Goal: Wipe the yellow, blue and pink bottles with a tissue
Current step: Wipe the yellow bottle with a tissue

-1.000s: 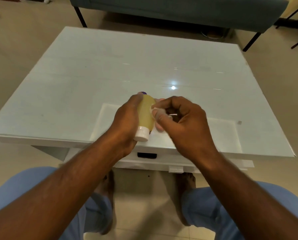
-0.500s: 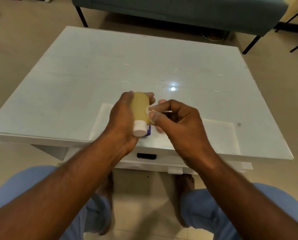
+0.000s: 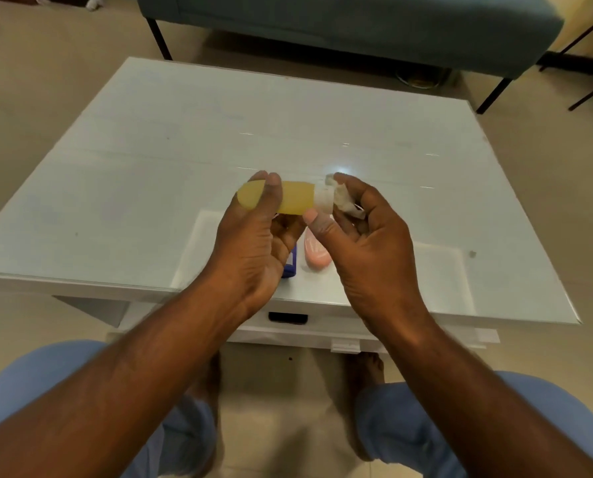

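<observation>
I hold the translucent yellow plastic bottle (image 3: 293, 201) sideways in my left hand (image 3: 253, 243), fingers wrapped round its body, above the white glass-topped bench (image 3: 150, 160) near its front edge. My right hand (image 3: 364, 236) pinches the crumpled white tissue (image 3: 343, 200) against the bottle's white cap (image 3: 323, 199). The dark blue bottle (image 3: 289, 265) and the soft pink bottle (image 3: 317, 253) lie side by side on the bench beneath my hands, probably not yet wiped.

Bare forearms, no sleeves; light blue trousers (image 3: 36, 381) over both knees; bare feet (image 3: 364, 365).
</observation>
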{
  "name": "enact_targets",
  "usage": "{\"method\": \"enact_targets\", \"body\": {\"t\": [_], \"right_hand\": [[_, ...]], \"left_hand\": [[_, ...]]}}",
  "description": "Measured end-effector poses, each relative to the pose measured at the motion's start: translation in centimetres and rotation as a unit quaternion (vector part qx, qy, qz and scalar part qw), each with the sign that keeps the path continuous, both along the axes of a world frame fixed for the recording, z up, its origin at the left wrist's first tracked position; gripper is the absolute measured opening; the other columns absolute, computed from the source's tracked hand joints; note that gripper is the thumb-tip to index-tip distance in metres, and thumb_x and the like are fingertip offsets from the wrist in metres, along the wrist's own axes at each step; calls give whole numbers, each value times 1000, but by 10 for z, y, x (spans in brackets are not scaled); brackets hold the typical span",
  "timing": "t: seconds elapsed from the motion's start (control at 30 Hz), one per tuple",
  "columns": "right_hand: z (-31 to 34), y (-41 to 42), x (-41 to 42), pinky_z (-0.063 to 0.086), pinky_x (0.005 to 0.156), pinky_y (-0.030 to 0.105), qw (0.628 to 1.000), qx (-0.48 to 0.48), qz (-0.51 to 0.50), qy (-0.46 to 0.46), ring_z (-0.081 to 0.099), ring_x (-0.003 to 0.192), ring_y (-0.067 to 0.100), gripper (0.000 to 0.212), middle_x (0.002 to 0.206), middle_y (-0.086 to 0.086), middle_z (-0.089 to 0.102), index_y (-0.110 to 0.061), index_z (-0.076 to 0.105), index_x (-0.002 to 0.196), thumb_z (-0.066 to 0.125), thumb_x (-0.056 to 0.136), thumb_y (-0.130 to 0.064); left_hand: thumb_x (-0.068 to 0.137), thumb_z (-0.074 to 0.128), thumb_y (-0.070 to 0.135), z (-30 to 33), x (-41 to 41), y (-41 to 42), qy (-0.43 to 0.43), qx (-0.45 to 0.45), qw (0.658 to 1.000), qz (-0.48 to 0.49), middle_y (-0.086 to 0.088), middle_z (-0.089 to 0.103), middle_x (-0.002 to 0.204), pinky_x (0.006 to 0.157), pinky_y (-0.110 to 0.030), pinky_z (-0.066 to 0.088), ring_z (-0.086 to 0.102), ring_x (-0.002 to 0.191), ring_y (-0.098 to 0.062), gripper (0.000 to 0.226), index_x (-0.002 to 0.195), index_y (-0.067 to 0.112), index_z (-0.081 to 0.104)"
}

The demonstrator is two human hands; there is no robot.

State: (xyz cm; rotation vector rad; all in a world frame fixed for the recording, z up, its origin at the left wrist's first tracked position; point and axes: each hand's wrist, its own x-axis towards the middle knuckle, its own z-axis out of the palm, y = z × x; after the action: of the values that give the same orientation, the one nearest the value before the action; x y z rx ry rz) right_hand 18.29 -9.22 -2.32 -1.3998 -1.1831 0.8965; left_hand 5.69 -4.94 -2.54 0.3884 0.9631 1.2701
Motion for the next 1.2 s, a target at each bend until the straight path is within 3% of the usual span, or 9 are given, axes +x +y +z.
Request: {"method": "enact_targets", "body": {"t": [0.07,0.17,0.43,0.67,0.77,0.87,1.0,1.1,1.2], "right_hand": [[-1,0,2,52,113,31,1000,1,16,-24,60,135,10,61,149,-7,60,-28,53,150,78,94,-28],[1,-1,2,48,109,12,997,24,7,-80,59,134,1,58,149,-11,60,-29,52,152,72,99,-22],[6,0,13,65,92,35,990,63,-95,-80,79,97,10,31,107,-4,82,-16,79,121,80,92,-26],[5,-2,5,53,106,21,990,67,-64,-111,64,131,6,50,148,-4,64,-21,53,152,66,104,-21],[0,-2,0,56,95,12,991,61,-52,-111,70,108,-1,54,134,-7,70,-23,49,156,65,104,-21],[-6,-6,-5,48,76,2,985,81,-31,-150,65,76,-9,43,110,-5,78,-22,61,146,65,103,-17],[-13,-18,-18,58,98,25,983,80,24,-163,75,114,20,35,128,6,76,-18,71,132,69,99,-7],[-7,-6,-4,60,91,18,983,96,-27,-151,73,96,4,25,110,-6,79,-16,78,120,74,96,-11],[-3,3,5,62,83,23,976,138,-73,-149,73,94,10,13,101,-5,74,-13,78,108,77,95,-14]], "left_hand": [[89,67,24,-1,1,-1,7,9,1000,-10,-8,64,123,76,-37,62,69,106,-33,32,118,27,57],[89,65,18,0,1,-3,-23,23,999,-16,-9,64,122,71,-32,61,71,102,-31,29,116,26,58],[82,68,20,2,-3,-2,30,85,995,-37,-6,58,131,78,-33,60,67,110,-32,40,118,32,55],[88,70,19,-3,2,-10,133,115,978,-114,-10,60,120,79,-38,62,74,95,-25,32,111,13,50],[86,72,37,-8,3,-14,198,130,964,-117,0,59,126,88,-46,59,67,110,-26,44,124,27,53],[99,56,24,-6,1,-16,140,150,970,-129,5,65,126,92,-35,55,66,115,-18,32,131,29,54],[103,48,26,-7,-4,-12,188,150,963,-123,9,65,126,96,-38,52,64,117,-18,31,131,37,56],[104,45,21,-5,-2,-12,187,158,960,-134,11,60,133,97,-33,54,62,120,-15,33,130,38,55],[104,42,20,-2,2,-16,181,162,955,-168,9,60,134,103,-38,50,60,124,-18,33,130,37,56]]}}
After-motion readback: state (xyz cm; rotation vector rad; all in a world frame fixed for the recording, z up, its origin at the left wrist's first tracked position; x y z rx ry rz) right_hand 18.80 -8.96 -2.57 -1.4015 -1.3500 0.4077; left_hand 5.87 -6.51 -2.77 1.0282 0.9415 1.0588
